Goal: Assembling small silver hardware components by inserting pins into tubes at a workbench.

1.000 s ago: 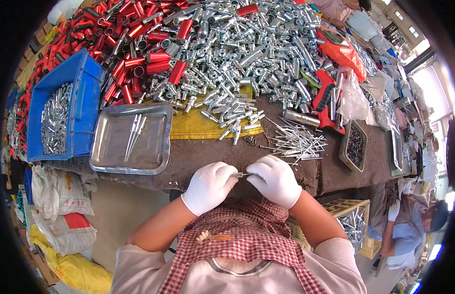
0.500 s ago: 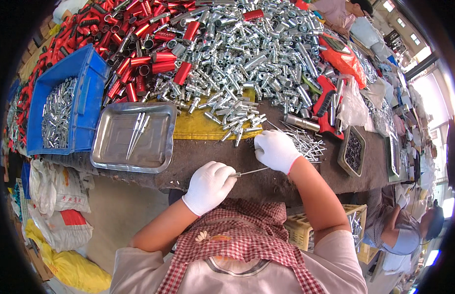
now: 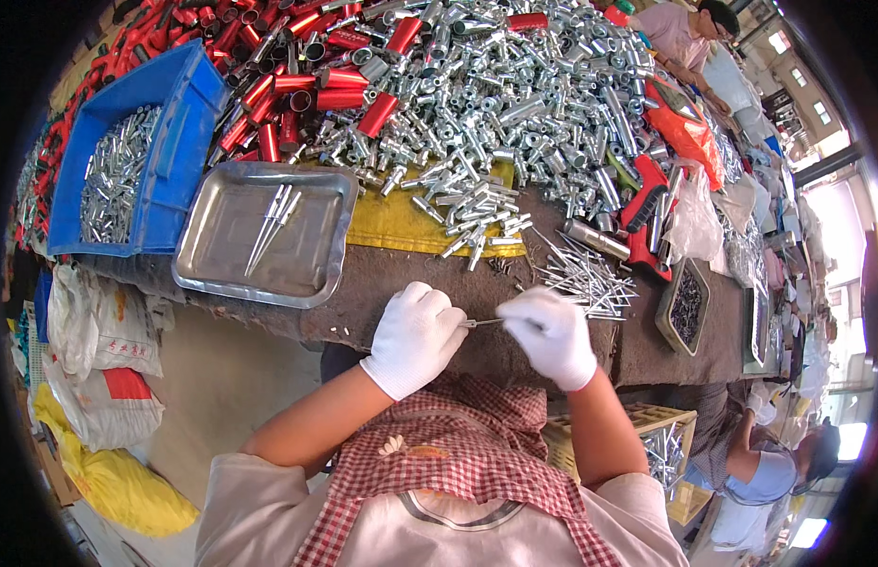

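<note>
Both my hands wear white gloves and meet above the near edge of the table. My left hand (image 3: 415, 340) is closed around a small metal sleeve, whose end peeks out past the fingers. From that end a thin metal rod (image 3: 484, 322) runs toward my right hand (image 3: 549, 337), whose bent fingers pinch its other end; they are slightly blurred. Just beyond the right hand lies a loose pile of thin rods (image 3: 590, 283). To the left, a shallow metal tray (image 3: 207, 274) holds a few rods with sleeves (image 3: 272, 227) on them.
A blue bin (image 3: 179, 180) of small metal sleeves stands at the left. Heaped metal fittings (image 3: 495, 113) and red tool bodies (image 3: 340, 90) cover the back, partly over yellow cloth (image 3: 382, 222). A small tray of dark parts (image 3: 686, 312) sits right. Other people work at the right.
My right hand has turned more upright, its fingers still at the rod, and less of the rod shows between the hands. My left hand appears slightly higher and further right; the whole view has shifted.
</note>
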Action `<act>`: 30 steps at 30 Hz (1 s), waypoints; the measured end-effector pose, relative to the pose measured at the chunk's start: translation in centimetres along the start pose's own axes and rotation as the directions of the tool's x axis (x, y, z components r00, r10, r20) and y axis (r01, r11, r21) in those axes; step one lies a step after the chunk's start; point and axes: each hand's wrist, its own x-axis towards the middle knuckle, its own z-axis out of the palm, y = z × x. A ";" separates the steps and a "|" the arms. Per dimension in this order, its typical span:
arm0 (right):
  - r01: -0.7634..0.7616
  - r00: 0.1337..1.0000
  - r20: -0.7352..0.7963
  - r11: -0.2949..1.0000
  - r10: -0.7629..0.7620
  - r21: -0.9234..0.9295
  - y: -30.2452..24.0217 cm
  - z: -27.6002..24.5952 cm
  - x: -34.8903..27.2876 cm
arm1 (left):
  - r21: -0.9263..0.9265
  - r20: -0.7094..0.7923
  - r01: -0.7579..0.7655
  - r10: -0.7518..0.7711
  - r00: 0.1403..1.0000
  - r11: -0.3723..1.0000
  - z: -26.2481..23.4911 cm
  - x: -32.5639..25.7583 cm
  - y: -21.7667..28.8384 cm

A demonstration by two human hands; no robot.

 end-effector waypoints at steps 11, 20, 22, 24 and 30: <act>0.321 0.945 0.005 0.924 -0.328 -0.209 1.7 4.3 0.2 | 0.021 0.040 0.010 -0.010 0.999 1.000 0.2 0.1 -0.2; 0.211 0.964 -0.147 0.974 -0.221 -0.084 1.5 4.1 -0.5 | 0.012 0.051 0.031 -0.031 0.998 0.999 0.0 0.2 -0.1; 0.199 0.971 -0.125 0.978 -0.205 -0.064 1.8 4.2 -0.8 | 0.008 0.047 0.026 -0.026 0.999 1.000 0.1 0.2 -0.2; 0.184 0.977 -0.104 0.982 -0.188 -0.048 1.7 4.2 -0.7 | 0.001 0.043 0.018 -0.018 0.999 1.000 0.2 0.2 -0.2; 0.253 0.962 -0.050 0.943 -0.269 -0.218 1.4 4.8 0.0 | 0.028 0.041 0.016 -0.017 0.999 0.999 0.1 0.2 -0.2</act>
